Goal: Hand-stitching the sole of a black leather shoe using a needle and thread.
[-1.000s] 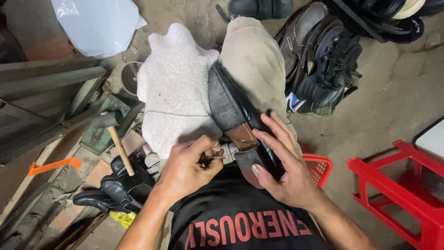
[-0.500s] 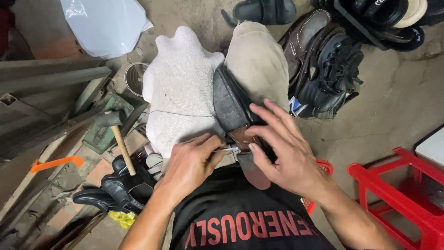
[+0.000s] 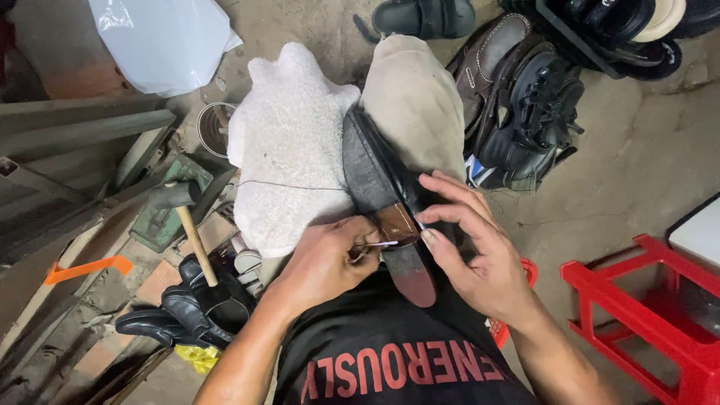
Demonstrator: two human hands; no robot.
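Observation:
A black dress shoe (image 3: pixel 379 180) lies sole-up between my knees, its heel (image 3: pixel 411 271) toward my body. One knee is covered by a white towel (image 3: pixel 289 142), the other by beige trousers. My left hand (image 3: pixel 326 262) pinches a thin needle-like tool (image 3: pixel 379 244) against the brown arch of the sole. My right hand (image 3: pixel 469 244) rests on the shoe's right side, thumb and fingers pressing near the same spot. A thin thread runs across the towel.
A hammer (image 3: pixel 187 217) lies over black shoes (image 3: pixel 187 304) at lower left. More shoes (image 3: pixel 525 112) are piled at the upper right. A red plastic stool (image 3: pixel 645 315) stands at right; a white plastic bag (image 3: pixel 161 41) lies at upper left.
My right hand has slid down the shoe's side and its fingers have spread. My left hand stays pinched at the arch of the sole. The view has shifted slightly.

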